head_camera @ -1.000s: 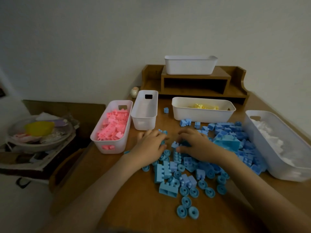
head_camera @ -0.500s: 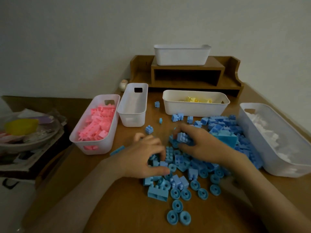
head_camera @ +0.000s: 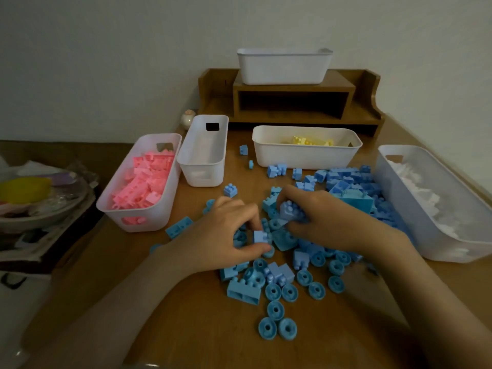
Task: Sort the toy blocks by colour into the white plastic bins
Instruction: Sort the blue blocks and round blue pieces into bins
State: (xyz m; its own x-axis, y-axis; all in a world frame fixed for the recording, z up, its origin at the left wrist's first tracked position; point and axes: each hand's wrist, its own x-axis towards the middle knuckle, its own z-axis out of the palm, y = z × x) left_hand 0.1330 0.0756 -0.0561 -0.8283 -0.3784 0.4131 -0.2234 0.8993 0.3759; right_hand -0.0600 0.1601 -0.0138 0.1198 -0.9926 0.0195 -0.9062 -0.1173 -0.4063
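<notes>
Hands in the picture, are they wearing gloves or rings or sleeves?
No. The left hand and the right hand are bare: no gloves, rings or watch that I can see. The forearms are bare too, with no sleeves in view.

Blue blocks [head_camera: 300, 259] loose, white blocks [head_camera: 426, 198] seemingly binned

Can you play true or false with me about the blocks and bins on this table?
1. The pink blocks lie in the far-left bin. True.
2. The loose blocks are green. False: the loose blocks are blue.
3. The right hand grips a studded blue block. True.
4. The left hand holds nothing. False: the left hand pinches a small blue block.
5. The yellow blocks share the pink blocks' bin. False: the yellow blocks lie in a separate bin.
</notes>
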